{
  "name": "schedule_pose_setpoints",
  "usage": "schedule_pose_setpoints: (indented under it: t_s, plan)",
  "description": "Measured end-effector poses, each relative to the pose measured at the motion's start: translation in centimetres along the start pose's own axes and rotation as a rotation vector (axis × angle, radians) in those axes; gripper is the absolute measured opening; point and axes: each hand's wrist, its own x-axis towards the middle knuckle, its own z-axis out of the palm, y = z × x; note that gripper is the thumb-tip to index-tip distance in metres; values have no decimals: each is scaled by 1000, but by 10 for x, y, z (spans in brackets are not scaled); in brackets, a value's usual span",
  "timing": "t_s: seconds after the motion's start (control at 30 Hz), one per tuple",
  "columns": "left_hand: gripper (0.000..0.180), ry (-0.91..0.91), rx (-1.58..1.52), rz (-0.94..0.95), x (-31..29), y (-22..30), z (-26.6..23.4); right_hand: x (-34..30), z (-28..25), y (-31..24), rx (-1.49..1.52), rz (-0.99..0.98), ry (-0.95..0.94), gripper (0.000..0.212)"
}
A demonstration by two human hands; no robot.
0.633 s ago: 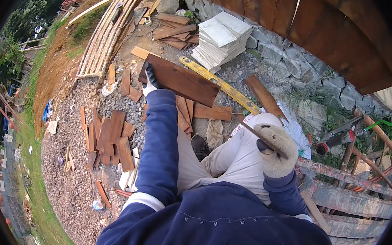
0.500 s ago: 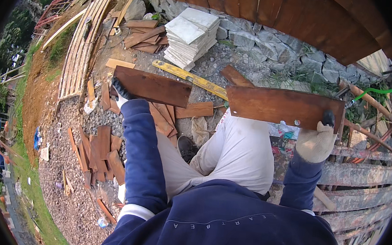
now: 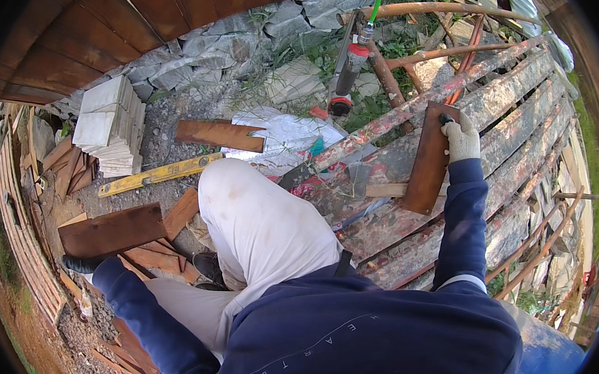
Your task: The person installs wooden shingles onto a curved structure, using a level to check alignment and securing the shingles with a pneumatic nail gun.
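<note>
My gloved left hand [image 3: 82, 264] is closed on the near left end of a dark brown wooden board [image 3: 113, 231], held low over loose brown planks [image 3: 160, 259]. On the right, my gloved right hand [image 3: 462, 138] grips the upper end of a second brown board [image 3: 427, 162]. This one hangs lengthwise over paint-spattered scaffold planks [image 3: 488, 117], its lower end beside a short pale strip of wood [image 3: 386, 190]. Whether it touches the planks I cannot tell. The right glove is cream with a dark thumb part; the left shows mostly dark fingers.
A yellow spirit level [image 3: 160, 174] lies on gravel beside stacked pale tiles [image 3: 111, 126]. Another brown board [image 3: 219, 135] rests partly on white sheeting [image 3: 286, 133]. A red and grey tool [image 3: 351, 71] with a green hose [image 3: 377, 3] stands near rusty pipes [image 3: 457, 55] and a stone wall [image 3: 212, 50].
My view has turned to the right. My right hand has swung its board out over the scaffold planks and turned it lengthwise. The left hand still holds its board, now low on the left.
</note>
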Motion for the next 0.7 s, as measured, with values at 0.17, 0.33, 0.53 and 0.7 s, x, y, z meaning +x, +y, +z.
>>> schedule_pose_setpoints:
  t_s: [0.17, 0.33, 0.53, 0.7]
  plan:
    - [62, -132, -95, -62, 0, 3, -17, 70, -5, 46, -354, -237, -362, 71]
    - [63, -88, -139, -246, -53, 34, 8, 36, 32, -54, -1038, -397, 104, 39]
    - [44, -547, -406, -315, -60, -15, 16, -122, 189, -119, 420, -658, -645, 37]
    - [41, -810, -83, -176, -108, 22, 35, -240, 309, -212, 491, -826, -1138, 41]
